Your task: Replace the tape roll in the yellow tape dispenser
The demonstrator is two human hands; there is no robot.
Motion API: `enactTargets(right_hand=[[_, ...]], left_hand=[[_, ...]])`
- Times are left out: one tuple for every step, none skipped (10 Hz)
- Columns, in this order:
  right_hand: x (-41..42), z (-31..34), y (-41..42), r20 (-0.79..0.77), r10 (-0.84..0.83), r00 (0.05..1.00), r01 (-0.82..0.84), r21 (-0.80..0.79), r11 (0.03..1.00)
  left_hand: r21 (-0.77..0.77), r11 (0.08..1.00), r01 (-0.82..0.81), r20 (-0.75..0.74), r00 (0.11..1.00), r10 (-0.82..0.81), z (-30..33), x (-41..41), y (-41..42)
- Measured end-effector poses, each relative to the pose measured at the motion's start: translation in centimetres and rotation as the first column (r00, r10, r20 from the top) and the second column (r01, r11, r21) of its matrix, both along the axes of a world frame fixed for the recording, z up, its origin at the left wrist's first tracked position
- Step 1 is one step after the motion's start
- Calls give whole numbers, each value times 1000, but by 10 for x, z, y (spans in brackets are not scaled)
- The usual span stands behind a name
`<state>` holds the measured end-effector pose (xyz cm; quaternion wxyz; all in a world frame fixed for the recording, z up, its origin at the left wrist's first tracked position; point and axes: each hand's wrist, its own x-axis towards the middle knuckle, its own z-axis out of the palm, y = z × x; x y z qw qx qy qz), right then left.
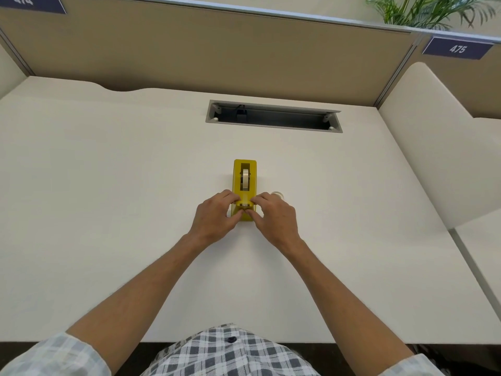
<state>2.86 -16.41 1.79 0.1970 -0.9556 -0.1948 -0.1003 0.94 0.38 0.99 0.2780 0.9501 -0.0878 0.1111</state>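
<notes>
The yellow tape dispenser (244, 169) stands in the middle of the white desk, its long side pointing away from me. A pale tape roll (245, 179) sits upright in its slot, and a strip of tape runs down to the cutter end. My left hand (215, 218) and my right hand (272, 217) pinch the near cutter end from either side, fingertips on the tape strip there. Just right of the dispenser, a second whitish tape roll (278, 195) lies on the desk, mostly hidden behind my right hand.
A grey cable slot (273, 119) is sunk into the desk (108, 185) behind the dispenser. Tan partition walls close off the back, and a white divider (433, 147) rises on the right. A green plant (423, 9) stands beyond the partition.
</notes>
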Motion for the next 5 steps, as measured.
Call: enactTargets(right_hand=[[-1, 1, 1, 0, 5, 1000, -5, 4, 1000], [-4, 2, -1, -5, 17, 1000, -17, 7, 1000], [-8, 5, -2, -15, 11, 1000, -11, 16, 1000], [-7, 12, -9, 8, -30, 1000, 29, 40, 999], [-6, 18, -17, 40, -55, 998, 52, 63, 997]], left_hand=[[7, 1000, 1, 6, 1000, -1, 1, -1, 0], [1, 1000, 4, -7, 1000, -4, 1, -1, 1], [-14, 1000, 17, -9, 1000, -17, 4, -5, 1], [-20, 1000, 12, 31, 999, -11, 12, -8, 6], [7, 1000, 0, 83, 997, -1, 19, -8, 11]])
